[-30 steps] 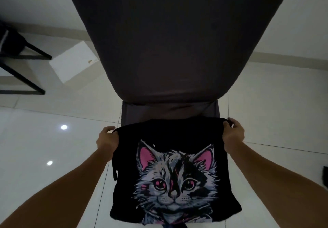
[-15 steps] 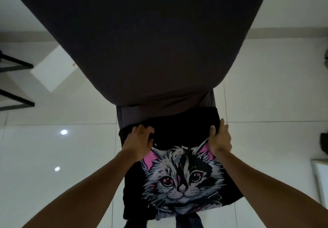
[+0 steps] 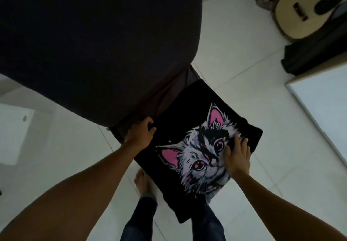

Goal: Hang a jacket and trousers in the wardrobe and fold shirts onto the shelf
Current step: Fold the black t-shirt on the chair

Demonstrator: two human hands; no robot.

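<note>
A folded black shirt (image 3: 189, 109) with a grey and pink cat print lies at the corner of a dark grey covered bed (image 3: 97, 43), partly hanging past the edge. My left hand (image 3: 141, 133) grips the shirt's left edge with curled fingers. My right hand (image 3: 237, 156) lies flat on the cat print, fingers spread and pressing down. No jacket, trousers or wardrobe shelf is in view.
White tiled floor (image 3: 253, 68) surrounds the bed. A guitar (image 3: 304, 13) leans at the top right above a dark bag (image 3: 315, 53). A white panel (image 3: 323, 98) stands at the right. My legs and bare foot (image 3: 143, 182) are below the shirt.
The view swung to the right and the shirt turned diagonally. My right hand moved from the shirt's top edge down onto the cat print; my left hand shifted to the left edge.
</note>
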